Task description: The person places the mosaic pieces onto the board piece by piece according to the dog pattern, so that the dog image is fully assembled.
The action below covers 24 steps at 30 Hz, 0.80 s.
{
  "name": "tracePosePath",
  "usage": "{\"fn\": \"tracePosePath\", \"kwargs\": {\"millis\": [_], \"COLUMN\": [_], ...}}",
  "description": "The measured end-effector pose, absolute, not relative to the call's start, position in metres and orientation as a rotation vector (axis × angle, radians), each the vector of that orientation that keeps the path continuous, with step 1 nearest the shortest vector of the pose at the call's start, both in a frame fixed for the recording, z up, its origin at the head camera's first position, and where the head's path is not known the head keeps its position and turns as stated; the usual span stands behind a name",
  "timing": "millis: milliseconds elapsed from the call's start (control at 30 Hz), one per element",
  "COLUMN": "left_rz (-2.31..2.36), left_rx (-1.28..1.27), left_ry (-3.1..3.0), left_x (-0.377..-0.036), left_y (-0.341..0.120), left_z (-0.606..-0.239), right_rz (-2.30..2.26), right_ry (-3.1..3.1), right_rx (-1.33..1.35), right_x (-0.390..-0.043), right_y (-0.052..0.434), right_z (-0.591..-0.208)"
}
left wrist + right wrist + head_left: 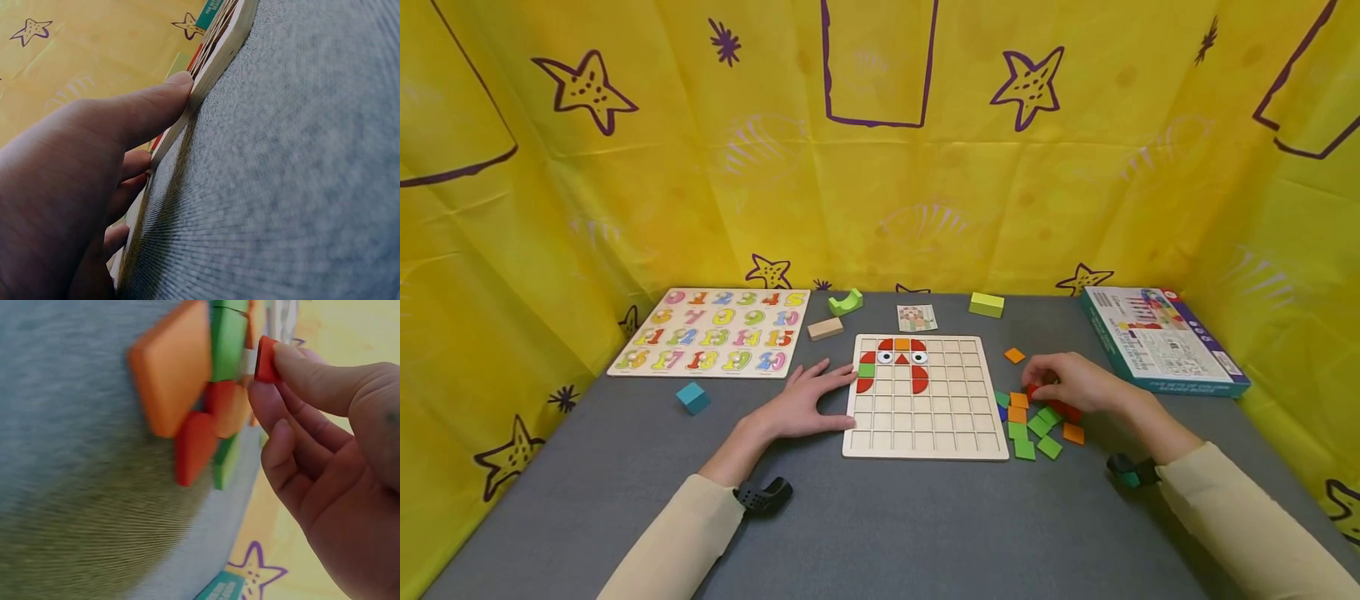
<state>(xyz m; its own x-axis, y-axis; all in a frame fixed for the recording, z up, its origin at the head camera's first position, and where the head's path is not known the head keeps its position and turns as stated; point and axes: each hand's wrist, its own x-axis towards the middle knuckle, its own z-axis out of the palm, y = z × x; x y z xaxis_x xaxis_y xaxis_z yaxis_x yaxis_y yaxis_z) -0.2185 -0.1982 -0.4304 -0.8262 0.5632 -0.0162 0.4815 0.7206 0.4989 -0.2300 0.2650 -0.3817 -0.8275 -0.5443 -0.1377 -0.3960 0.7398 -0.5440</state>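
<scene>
A wooden grid board (925, 425) lies in the middle of the table, with red, green, orange and eye-printed tiles in its upper left squares. My left hand (812, 402) rests at the board's left edge, thumb and fingers spread and touching it; the left wrist view shows the thumb (159, 103) against the rim. Over the loose tiles right of the board, my right hand (1075, 382) pinches a small red tile (267, 360) between thumb and fingertips. Below it lie green tiles (1024, 450), orange tiles (1073, 433) and red tiles, partly hidden by the hand.
A number puzzle board (700, 367) lies at the left, a blue block (692, 397) in front of it. Behind the grid board are a picture card (917, 317), a wooden block (825, 329), a green arch (847, 302) and a yellow-green block (987, 305). A box (1172, 342) lies far right.
</scene>
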Motion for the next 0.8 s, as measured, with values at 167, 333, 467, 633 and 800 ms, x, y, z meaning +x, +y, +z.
{"fn": "tracePosePath", "kwargs": {"millis": [167,333,467,633,800], "left_rz": [0.726,0.729,0.723,0.718,0.707], "left_rx": [0.842,0.823,0.806,0.796,0.793], "left_ry": [2.757,2.751,2.749,2.750,2.748], "left_x": [-0.218,-0.217,-0.216,-0.216,-0.216], "left_y": [-0.199,-0.198,-0.198,-0.196,-0.196], "left_z": [-0.429,-0.429,-0.430,-0.430,-0.429], "right_rz": [-0.807,-0.893,-0.908,-0.896,-0.936], "right_ry": [2.641,2.600,2.604,2.602,2.583], "right_rx": [-0.746,-0.783,-0.825,-0.855,-0.857], "right_x": [-0.231,-0.234,-0.237,-0.239,-0.242], "right_y": [0.261,0.250,0.237,0.217,0.198], "right_z": [-0.373,-0.371,-0.372,-0.369,-0.368]}}
